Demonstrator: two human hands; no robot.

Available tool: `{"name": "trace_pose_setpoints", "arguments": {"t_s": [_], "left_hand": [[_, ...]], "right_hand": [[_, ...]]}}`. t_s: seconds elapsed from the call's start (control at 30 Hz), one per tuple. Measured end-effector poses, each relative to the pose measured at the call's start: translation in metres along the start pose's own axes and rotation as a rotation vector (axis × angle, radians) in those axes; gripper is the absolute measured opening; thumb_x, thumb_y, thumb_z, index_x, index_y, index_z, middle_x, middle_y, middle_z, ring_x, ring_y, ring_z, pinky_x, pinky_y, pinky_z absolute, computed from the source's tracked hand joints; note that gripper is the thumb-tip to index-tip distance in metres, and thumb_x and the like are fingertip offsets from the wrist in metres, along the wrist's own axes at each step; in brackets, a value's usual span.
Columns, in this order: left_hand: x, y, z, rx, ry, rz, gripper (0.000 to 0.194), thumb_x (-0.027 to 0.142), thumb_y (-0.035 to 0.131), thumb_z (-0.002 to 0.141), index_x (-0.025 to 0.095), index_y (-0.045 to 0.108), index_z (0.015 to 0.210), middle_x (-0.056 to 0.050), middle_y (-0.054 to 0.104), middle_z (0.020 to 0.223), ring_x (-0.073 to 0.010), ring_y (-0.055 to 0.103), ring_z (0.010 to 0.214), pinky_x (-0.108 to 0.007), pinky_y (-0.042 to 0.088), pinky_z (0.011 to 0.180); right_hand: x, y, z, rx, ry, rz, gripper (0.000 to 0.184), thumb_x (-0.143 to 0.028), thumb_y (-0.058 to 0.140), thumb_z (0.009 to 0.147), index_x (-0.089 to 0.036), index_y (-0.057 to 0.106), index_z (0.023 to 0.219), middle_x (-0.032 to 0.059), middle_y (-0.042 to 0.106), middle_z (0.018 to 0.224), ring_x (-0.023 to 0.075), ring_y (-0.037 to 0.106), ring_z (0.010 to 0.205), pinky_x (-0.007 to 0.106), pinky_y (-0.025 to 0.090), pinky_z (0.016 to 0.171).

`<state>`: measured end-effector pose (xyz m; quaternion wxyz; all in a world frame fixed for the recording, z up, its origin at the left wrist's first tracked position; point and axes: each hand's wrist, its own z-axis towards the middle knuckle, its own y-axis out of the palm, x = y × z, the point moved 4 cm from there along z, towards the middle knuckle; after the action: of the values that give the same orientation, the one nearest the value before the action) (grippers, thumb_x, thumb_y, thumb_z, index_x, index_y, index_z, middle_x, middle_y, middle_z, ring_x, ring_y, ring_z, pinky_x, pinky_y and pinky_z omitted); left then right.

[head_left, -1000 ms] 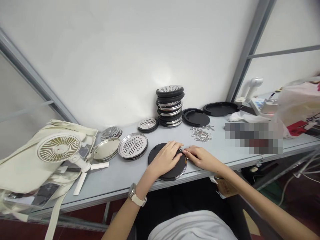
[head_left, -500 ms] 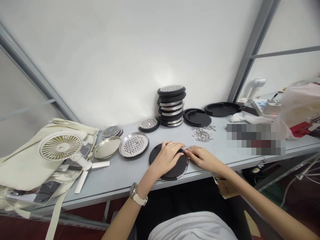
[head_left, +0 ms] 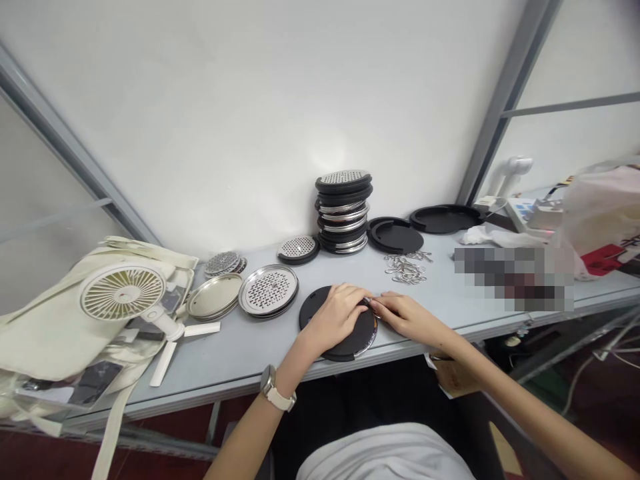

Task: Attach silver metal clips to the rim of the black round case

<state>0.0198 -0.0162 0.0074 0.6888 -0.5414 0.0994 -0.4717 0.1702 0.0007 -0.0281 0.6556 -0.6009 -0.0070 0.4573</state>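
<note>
In front of me at the table's near edge lies a black round plate (head_left: 311, 308), with a shiny metal rim showing along its right side. My left hand (head_left: 343, 310) presses over its top, fingers together and bent at the right edge. There, my right hand (head_left: 400, 312) pinches a small metal clip (head_left: 367, 301) between thumb and fingers, against the plate's rim. The fingers hide most of this clip and its exact kind. Behind the hands is a loose pile of wire clips (head_left: 406, 269).
A tall stack of black and silver discs (head_left: 344, 213) stands by the wall. Perforated metal discs (head_left: 270, 290) and plain metal lids (head_left: 215, 295) lie left. Black trays (head_left: 397, 235) sit right of the stack. A white fan (head_left: 123, 292) rests on a cream bag (head_left: 45, 313).
Both hands stay at the plate's right edge. The right fingers have shifted slightly around the small metal clip; the plate has barely moved.
</note>
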Motion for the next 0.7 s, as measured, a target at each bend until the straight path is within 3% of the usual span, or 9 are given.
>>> {"name": "trace_pose_setpoints", "arguments": {"t_s": [0.7], "left_hand": [[0.0014, -0.001, 0.0001, -0.005, 0.013, -0.038, 0.019, 0.014, 0.044, 0.094, 0.02, 0.053, 0.109, -0.004, 0.062, 0.106, -0.0192, 0.053, 0.103, -0.035, 0.041, 0.095]], "right_hand": [[0.0074, 0.0002, -0.0002, -0.042, 0.106, 0.265, 0.045, -0.05, 0.033, 0.095, -0.018, 0.051, 0.07, -0.0016, 0.049, 0.065, 0.0136, 0.045, 0.061, 0.024, 0.036, 0.057]]}}
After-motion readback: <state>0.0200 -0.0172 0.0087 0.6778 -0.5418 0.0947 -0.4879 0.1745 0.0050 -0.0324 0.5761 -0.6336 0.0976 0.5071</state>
